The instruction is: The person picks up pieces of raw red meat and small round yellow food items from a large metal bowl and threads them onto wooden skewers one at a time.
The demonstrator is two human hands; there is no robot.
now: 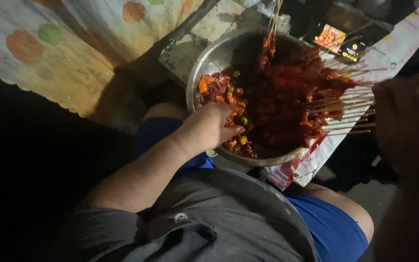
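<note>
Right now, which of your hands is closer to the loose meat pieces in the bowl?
Left. The left hand rests on the meat pieces in the bowl; the right hand is off beyond the skewer sticks.

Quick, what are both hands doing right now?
Left hand: in the metal bowl, fingers curled among the marinated meat pieces; grip unclear.
Right hand: blurred, cannot tell.

The left hand [214, 127] sits near the middle of the frame, its forearm running down and to the left towards the lower left. The wrist is nearly straight, back of the hand up, fingers [233, 130] curled downward and pointing right. The right hand [403, 121] (dark and blurred) fills the right edge; its grip cannot be made out.
</note>
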